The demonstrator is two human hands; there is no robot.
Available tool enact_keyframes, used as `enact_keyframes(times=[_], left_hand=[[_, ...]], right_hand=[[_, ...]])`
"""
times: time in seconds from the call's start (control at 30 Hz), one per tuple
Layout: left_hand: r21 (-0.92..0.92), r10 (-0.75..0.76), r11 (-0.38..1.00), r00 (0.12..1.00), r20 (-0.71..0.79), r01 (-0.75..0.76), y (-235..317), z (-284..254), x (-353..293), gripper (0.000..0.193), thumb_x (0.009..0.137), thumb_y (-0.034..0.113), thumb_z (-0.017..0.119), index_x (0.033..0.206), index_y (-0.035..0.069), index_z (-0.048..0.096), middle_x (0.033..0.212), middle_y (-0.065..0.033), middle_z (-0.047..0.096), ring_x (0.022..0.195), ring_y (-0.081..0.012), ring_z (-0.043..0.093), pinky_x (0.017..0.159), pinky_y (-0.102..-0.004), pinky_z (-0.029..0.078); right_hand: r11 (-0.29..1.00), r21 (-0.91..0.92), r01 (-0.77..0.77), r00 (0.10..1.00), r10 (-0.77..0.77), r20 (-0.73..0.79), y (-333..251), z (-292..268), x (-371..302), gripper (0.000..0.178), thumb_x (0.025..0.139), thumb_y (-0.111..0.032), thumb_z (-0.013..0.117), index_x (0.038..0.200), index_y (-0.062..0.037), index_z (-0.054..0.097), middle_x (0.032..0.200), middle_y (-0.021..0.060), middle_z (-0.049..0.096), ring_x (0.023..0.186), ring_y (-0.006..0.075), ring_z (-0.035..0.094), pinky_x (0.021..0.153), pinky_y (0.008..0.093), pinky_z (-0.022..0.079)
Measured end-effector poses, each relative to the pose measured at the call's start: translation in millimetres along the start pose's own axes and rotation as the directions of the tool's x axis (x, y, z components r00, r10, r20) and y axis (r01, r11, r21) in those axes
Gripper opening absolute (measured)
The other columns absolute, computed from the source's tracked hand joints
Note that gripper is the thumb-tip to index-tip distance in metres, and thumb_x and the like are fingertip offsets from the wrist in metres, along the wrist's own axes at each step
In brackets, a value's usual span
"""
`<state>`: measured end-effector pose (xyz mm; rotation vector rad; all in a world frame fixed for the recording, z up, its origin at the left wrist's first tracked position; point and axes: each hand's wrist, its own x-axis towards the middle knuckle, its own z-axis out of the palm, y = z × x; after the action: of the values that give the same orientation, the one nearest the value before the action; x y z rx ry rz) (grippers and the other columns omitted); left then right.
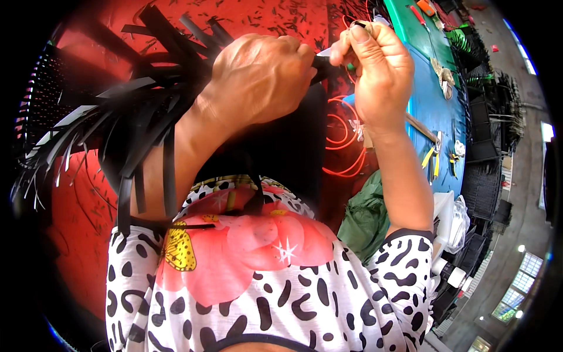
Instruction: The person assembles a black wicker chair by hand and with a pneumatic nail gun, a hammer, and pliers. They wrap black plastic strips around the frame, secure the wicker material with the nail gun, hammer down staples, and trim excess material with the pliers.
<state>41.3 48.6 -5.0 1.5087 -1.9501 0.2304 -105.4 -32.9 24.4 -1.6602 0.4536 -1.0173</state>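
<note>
Closed in a fist, my left hand (258,82) grips a bundle of flat black plastic strips (146,114). Their loose ends fan out to the left and hang over my left forearm. A short dark part of the bundle sticks out of the fist on the right. Beside it, my right hand (384,67) is raised with thumb and fingers pinched together. A small dark tip shows at the thumb, but I cannot make out what is held. A pale, blade-like piece and a bit of green show between the two hands.
A red surface (281,17) strewn with black scraps lies beyond my hands. An orange-red cord (337,173) coils below my right hand. On the blue tabletop (440,111) at right are a hammer (421,128) and yellow-handled pliers (431,161). A green bag (366,217) lies nearby.
</note>
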Motion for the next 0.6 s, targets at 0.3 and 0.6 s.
enact_keyframes(times=[0.3,0.6], left_hand=[[-0.076,-0.071,0.992,0.948,0.310,0.099,-14,-7,25,0.014,0.077,0.012,0.060,0.086,0.001,0.057,0.070,-0.0169,0.058,0.071,-0.0369,0.058,0.062,-0.0456,0.045],[-0.021,-0.049,0.998,0.949,0.311,0.058,-12,-3,25,0.030,0.080,0.028,0.064,0.095,0.004,0.055,0.075,-0.0157,0.060,0.074,-0.0362,0.059,0.062,-0.0454,0.045]], right_hand=[[0.969,0.244,0.048,0.998,-0.056,0.025,26,-2,5,0.018,0.096,-0.013,0.048,0.087,0.0017,0.054,0.077,0.0109,0.059,0.071,0.0186,0.059,0.069,0.0332,0.052],[0.901,0.421,-0.108,0.971,0.186,-0.148,7,14,11,0.017,0.094,-0.011,0.048,0.082,-0.0002,0.047,0.067,0.0082,0.050,0.058,0.0172,0.050,0.055,0.0264,0.041]])
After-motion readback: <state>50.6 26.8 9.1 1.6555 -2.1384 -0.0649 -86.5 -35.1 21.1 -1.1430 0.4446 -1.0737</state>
